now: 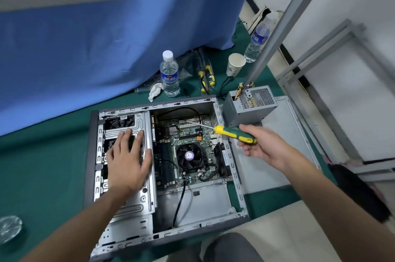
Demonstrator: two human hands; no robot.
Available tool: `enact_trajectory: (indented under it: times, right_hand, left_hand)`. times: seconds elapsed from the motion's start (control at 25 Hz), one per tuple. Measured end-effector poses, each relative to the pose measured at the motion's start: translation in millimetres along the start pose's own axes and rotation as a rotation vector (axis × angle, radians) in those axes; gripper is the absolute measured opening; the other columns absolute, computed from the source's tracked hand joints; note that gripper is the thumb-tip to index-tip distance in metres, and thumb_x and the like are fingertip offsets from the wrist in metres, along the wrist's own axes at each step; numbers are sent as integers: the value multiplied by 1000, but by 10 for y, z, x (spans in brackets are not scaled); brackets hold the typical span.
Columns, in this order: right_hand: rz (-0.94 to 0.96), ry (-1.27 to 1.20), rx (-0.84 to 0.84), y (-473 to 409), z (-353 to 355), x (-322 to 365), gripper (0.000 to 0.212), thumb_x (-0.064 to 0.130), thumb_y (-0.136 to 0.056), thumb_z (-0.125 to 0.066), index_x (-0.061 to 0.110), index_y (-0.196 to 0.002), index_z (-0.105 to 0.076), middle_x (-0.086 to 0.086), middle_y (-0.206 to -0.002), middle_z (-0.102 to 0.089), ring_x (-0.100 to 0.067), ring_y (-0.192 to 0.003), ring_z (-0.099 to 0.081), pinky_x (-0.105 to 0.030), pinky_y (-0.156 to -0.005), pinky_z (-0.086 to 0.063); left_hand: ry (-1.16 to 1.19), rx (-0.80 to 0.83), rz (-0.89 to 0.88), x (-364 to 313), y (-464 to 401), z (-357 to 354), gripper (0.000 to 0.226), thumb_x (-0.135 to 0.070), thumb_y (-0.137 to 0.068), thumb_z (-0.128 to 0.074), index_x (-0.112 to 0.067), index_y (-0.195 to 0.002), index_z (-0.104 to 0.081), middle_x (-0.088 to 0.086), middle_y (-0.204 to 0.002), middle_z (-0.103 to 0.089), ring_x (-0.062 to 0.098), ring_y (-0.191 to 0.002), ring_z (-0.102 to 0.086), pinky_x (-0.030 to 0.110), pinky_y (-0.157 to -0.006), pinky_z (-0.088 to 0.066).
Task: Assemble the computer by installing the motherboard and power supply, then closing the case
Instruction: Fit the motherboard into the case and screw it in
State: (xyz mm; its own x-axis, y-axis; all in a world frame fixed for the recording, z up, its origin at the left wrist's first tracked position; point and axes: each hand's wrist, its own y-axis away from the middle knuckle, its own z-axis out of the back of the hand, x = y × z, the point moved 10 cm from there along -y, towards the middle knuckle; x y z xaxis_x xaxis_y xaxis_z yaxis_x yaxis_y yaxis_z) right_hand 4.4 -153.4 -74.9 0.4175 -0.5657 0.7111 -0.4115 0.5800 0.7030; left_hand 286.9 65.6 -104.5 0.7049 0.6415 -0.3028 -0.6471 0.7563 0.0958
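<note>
The computer case (162, 234) lies on its side, open face up, so the motherboard (188, 146) inside can be reached from above. The left hand (128, 159) lies flat with straight, spread fingers on the metal drive cage (126, 204), holding nothing; it seems placed there to pin the case down while the other hand works. The right hand (260, 144) has its fingers curled round the green and yellow handle of a screwdriver (235, 134), whose shaft reaches leftward beyond the fingertips, over the case's rear wall, with its tip above the upper part of the board, near the expansion slots. Whether the tip sits in a screw head cannot be told. The board lies level in the case, between the two hands, just right of the left thumb, with its CPU cooler fan (190, 157) below the shaft; fastening it down looks like the step in hand. The power supply (250, 103) is not yet installed: it stands outside the case, just beyond the right hand's knuckles, resting on the detached side panel (269, 167) that lies flat under the right wrist, both probably kept close for the later steps. Further off stand a water bottle (170, 73), a paper cup (235, 65) and spare screwdrivers (206, 77).
</note>
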Motion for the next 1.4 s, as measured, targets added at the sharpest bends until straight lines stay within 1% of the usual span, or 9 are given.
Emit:
enact_trajectory:
  times: [0.12, 0.28, 0.36, 0.44, 0.56, 0.72, 0.84, 1.04, 1.4]
  right_hand:
    - [-70, -267, 182, 153, -29, -380, 23, 26, -85, -67, 6, -98, -66, -16, -77, -66, -16, -57, -57, -26, -53, -50]
    - [-56, -280, 399, 300, 44, -547, 35, 14, -83, -66, 7, -117, -61, -21, -90, -65, -27, -75, -62, -37, -69, -53]
    - [-108, -225, 411, 302, 154, -674, 32, 8, -77, -59, 6, -108, -63, -18, -88, -64, -29, -80, -62, -41, -76, -54]
    - [-175, -110, 294, 200, 296, -844, 21, 1, -66, -54, 9, -85, -59, -13, -75, -58, -26, -70, -60, -39, -72, -51]
    - [-146, 148, 59, -42, 480, -1083, 19, -4, -76, -57, 15, -76, -55, -5, -64, -51, -18, -54, -51, -28, -56, -43]
    - [-17, 423, -133, -341, 503, -1409, 8, 5, -81, -69, 11, -77, -67, -4, -65, -61, -18, -56, -52, -29, -58, -45]
    - [5, 524, -255, -514, 499, -1559, 22, 16, -85, -74, 18, -66, -61, 0, -59, -59, -15, -52, -51, -24, -49, -40]
    - [0, 560, -339, -653, 405, -1669, 9, 20, -90, -71, 12, -89, -67, -8, -74, -67, -28, -68, -64, -32, -60, -53]
    - [45, 423, -380, -403, 501, -1593, 14, 24, -94, -65, 13, -85, -65, -16, -76, -66, -33, -69, -63, -44, -66, -56]
  left_hand:
    - [-27, -3, -8, -26, 8, 26, 73, -64, -93, -12, -28, -155, -30, 7, -163, -19, 22, -152, -7, 52, -120, -11]
    - [-83, 17, 75, -68, 0, -29, 74, -63, -94, -7, -27, -158, -20, 5, -166, -9, 20, -153, -1, 52, -121, 4]
    - [-50, 34, 191, -177, 97, -141, 75, -64, -97, -10, -22, -159, -13, 7, -166, -3, 21, -153, 2, 52, -122, 2]
    - [-69, 21, 250, -311, 217, -250, 75, -60, -100, -24, -16, -159, -9, 10, -166, 1, 22, -153, 6, 52, -123, -1]
    - [-90, -39, 259, -362, 264, -246, 70, -41, -101, -43, -13, -158, -16, 12, -166, -7, 25, -153, -2, 51, -122, -6]
    - [-108, -60, 270, -365, 249, -230, 75, -45, -92, -33, -13, -157, -19, 13, -165, -12, 27, -152, -8, 49, -120, -7]
    - [-123, -59, 266, -402, 253, -231, 77, -46, -89, -31, -14, -158, -18, 12, -165, -11, 26, -152, -7, 48, -120, -6]
    - [-117, -81, 275, -377, 269, -222, 77, -45, -88, -36, -13, -157, -21, 13, -164, -13, 27, -151, -9, 49, -120, -7]
    - [-108, -79, 266, -376, 273, -252, 77, -46, -88, -37, -12, -156, -22, 14, -164, -14, 27, -151, -10, 50, -119, -8]
